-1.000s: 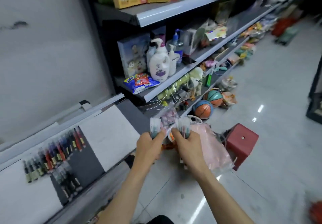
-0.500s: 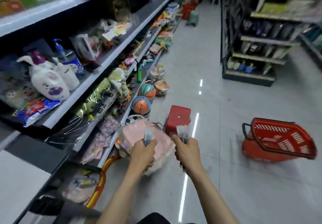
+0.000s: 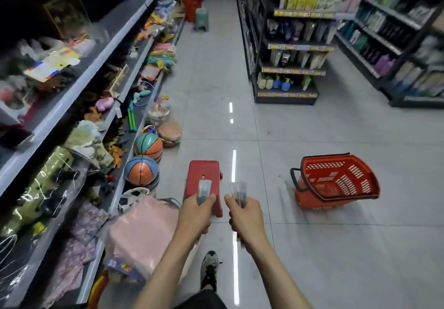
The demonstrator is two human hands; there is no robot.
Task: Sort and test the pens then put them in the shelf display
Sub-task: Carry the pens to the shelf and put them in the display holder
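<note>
**Pen packs in both hands, mid-aisle**

Holding left pack [image 3: 204, 189] in left hand [image 3: 194, 215], fingers curled round lower end, thumb pressed on front. Gripping right pack [image 3: 239, 192] in right hand [image 3: 245, 220], fingers wrapped round it in a fist. Both clear packs upright, side by side but apart, over floor [image 3: 312, 260]. Left pack seen against red stool [image 3: 204, 171]. Pen colours too blurred to tell. Shoe [image 3: 209, 268] below, between forearms. Left side: shelves [image 3: 72, 97] of toys, basketballs [image 3: 141, 170] at shelf base, pink bag [image 3: 144, 227] just beside left forearm. Right side: red basket [image 3: 336, 179] on floor, tilted, well apart from right hand.
</note>
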